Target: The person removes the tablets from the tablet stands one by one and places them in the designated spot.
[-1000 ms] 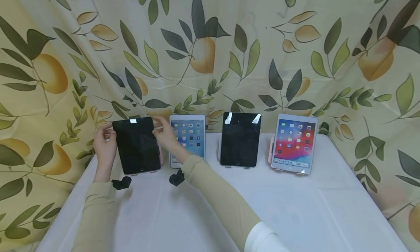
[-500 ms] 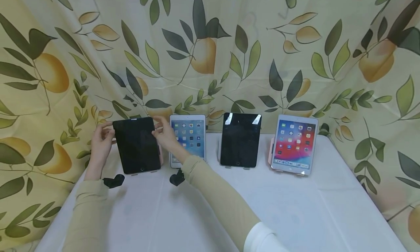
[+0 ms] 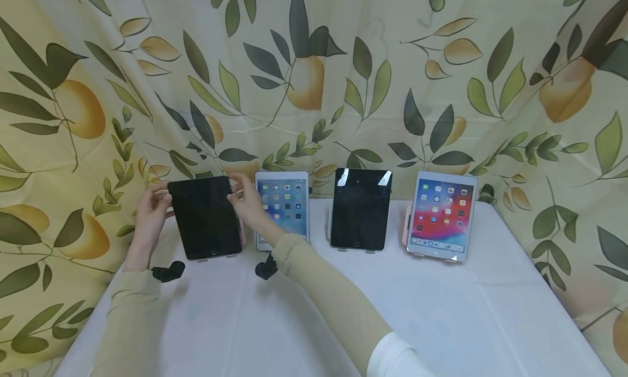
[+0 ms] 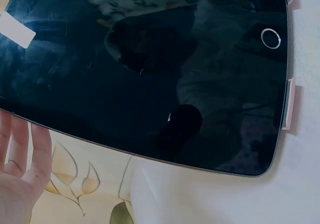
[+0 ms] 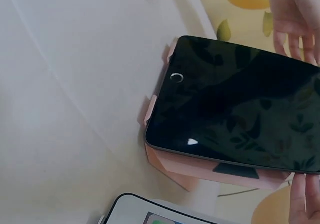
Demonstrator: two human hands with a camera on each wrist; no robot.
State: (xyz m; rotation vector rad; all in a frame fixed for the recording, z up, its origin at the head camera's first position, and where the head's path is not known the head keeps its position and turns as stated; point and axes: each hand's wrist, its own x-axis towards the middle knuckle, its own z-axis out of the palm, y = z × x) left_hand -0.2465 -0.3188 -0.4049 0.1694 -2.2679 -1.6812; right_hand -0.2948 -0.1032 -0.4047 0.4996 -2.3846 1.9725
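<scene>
A tablet with a dark screen (image 3: pixel 205 219) leans on a pink stand (image 5: pixel 172 165) at the left of the table, its round home button at the bottom. My left hand (image 3: pixel 152 211) is at its upper left edge; in the left wrist view the fingers (image 4: pixel 40 146) extend fairly straight to the edge, tips hidden behind it. On the opposite edge, near the upper right corner, my right hand (image 3: pixel 247 202) holds the tablet with bent fingers and thumb. The right wrist view shows fingertips (image 5: pixel 299 184) right at that edge.
A white tablet with a lit blue screen (image 3: pixel 282 202) stands partly behind my right forearm. Further right are another dark tablet (image 3: pixel 360 211) and a white tablet with a red and blue screen (image 3: pixel 441 216). A leaf-patterned curtain (image 3: pixel 314 83) hangs behind the white-covered table (image 3: pixel 314 311).
My left hand has shifted slightly left and its fingers have straightened along the tablet's edge. A bright reflection at the tablet's top has gone. The right hand stays where it was.
</scene>
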